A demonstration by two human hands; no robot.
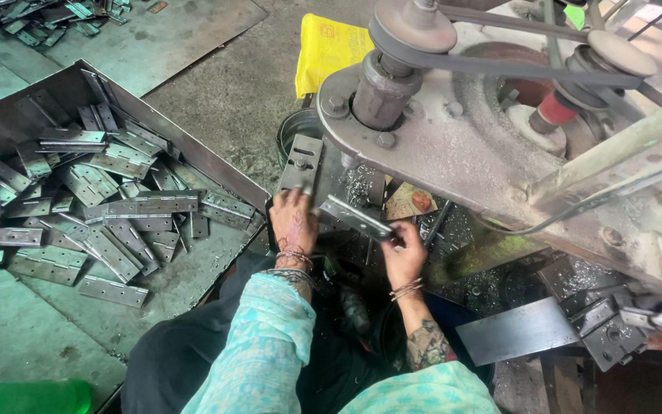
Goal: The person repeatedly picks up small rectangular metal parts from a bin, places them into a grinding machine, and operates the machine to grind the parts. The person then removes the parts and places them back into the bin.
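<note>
Person seated at a belt-driven drill machine [499, 130], head camera looking down. Right hand [403, 253] holds a flat steel hinge [355, 218], fingers and thumb clamped on its lower end; the hinge slants from the hand toward 10 o'clock, lying under the machine's spindle housing [381, 92]. Left hand [293, 221] sits just beside the hinge at its 9 o'clock, fingers together and curled down against the bottom edge of an upright slotted metal plate [301, 162]; cannot tell whether it grips the plate or only rests there. Bangles on both wrists, pale green patterned sleeves. At 9 o'clock from the hands, an open sheet-metal tray [193, 149] holds a loose heap of hinges [93, 207], many opened flat. Metal swarf [362, 184] lies scattered on the machine bed just beyond the held hinge. Yellow bag [329, 50] at 12 o'clock. More hinges on the floor [55, 15] at far 10 o'clock.
</note>
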